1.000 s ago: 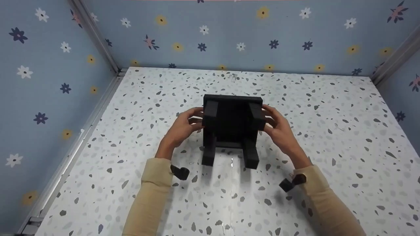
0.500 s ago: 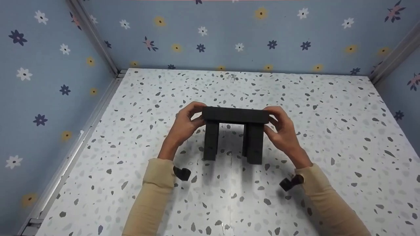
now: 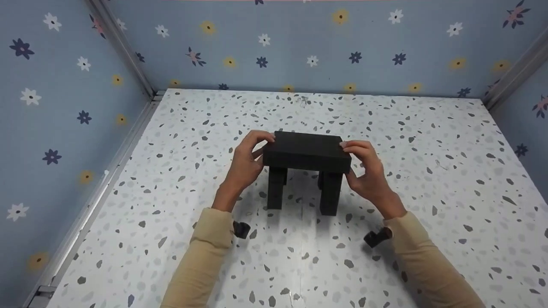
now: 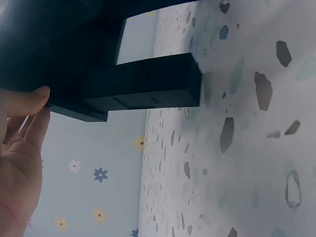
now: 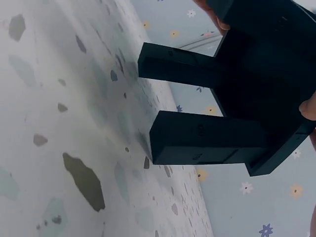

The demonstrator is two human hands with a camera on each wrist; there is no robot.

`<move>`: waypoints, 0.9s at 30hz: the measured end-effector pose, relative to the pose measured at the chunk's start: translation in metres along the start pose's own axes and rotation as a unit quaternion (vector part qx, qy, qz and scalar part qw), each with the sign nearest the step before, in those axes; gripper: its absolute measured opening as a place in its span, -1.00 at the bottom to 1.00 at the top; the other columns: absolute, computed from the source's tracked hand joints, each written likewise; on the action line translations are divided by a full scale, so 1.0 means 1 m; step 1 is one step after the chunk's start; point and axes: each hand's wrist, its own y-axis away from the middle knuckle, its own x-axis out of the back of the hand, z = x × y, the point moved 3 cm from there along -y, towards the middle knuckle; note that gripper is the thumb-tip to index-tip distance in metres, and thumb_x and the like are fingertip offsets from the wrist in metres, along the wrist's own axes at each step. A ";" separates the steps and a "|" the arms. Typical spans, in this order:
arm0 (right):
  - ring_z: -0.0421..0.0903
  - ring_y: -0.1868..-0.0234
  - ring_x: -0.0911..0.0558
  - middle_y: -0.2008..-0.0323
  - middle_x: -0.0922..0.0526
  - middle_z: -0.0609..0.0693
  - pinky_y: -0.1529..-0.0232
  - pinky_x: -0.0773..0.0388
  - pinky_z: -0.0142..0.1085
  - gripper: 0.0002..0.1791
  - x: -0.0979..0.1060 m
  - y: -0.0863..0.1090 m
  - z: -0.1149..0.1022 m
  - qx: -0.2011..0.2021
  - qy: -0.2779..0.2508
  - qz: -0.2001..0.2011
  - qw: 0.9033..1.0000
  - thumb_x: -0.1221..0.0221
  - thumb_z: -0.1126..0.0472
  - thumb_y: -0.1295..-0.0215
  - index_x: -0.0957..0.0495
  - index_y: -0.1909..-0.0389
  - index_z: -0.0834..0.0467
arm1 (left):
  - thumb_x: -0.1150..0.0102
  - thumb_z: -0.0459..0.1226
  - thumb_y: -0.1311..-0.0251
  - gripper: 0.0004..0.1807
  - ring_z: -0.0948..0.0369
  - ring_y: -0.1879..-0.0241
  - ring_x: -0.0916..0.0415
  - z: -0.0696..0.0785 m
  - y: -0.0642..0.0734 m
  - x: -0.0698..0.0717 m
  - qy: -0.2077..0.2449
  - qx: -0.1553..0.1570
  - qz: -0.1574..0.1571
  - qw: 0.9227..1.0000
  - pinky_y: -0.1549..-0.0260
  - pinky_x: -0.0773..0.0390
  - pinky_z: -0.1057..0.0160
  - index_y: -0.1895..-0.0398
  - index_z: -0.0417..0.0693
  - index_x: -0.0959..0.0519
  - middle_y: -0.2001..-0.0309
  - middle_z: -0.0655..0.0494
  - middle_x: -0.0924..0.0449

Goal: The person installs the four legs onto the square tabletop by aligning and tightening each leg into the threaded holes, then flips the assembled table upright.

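Between my hands stands a small black stool, upright, its flat top tilted slightly toward me and its legs pointing down. My left hand grips the left edge of the top, fingertips on the upper face. On the opposite edge my right hand pinches the top, two fingertips above and the thumb below. In the left wrist view, the left thumb presses the underside near a square leg. The right wrist view shows legs ending close to the tabletop; whether they touch it I cannot tell.
The white speckled tabletop spreads around the stool. Blue flowered panels rise at the back and both sides, with metal rails at the corners. Small black cameras sit at both wrists, below tan sleeves.
The stool has tipped from showing its underside and legs toward me to standing upright with its top facing up. Both hands have kept their grip while turning it.
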 end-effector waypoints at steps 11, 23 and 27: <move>0.12 -0.15 -0.47 -0.03 -0.43 0.31 -0.26 -0.38 -0.28 -0.41 0.002 0.004 0.002 0.069 0.071 -0.048 0.994 -0.14 0.80 0.19 -0.38 0.03 0.43 | -0.01 -0.60 -0.22 -0.73 0.10 -0.23 -0.37 0.003 0.003 -0.005 -0.128 -0.107 -0.015 0.986 -0.16 -0.45 0.31 0.06 -0.23 -0.39 -0.10 -0.14 -0.40; 0.14 -0.17 -0.45 -0.03 -0.41 0.31 -0.28 -0.36 -0.23 -0.46 0.000 0.015 0.006 0.090 0.098 -0.085 0.987 -0.15 0.77 0.18 -0.38 0.09 0.41 | 0.01 -0.68 -0.14 -0.61 0.14 -0.29 -0.30 0.003 0.012 -0.007 -0.279 -0.141 -0.050 0.949 -0.28 -0.31 0.37 0.01 -0.18 -0.36 -0.14 -0.06 -0.33; 0.13 -0.18 -0.43 -0.05 -0.40 0.30 -0.27 -0.35 -0.24 -0.44 -0.002 0.017 0.008 0.082 0.108 -0.091 0.987 -0.22 0.76 0.22 -0.37 0.10 0.41 | 0.04 -0.68 -0.14 -0.59 0.18 -0.32 -0.26 0.002 0.013 -0.008 -0.303 -0.131 -0.056 0.942 -0.28 -0.30 0.38 0.00 -0.16 -0.34 -0.16 -0.05 -0.31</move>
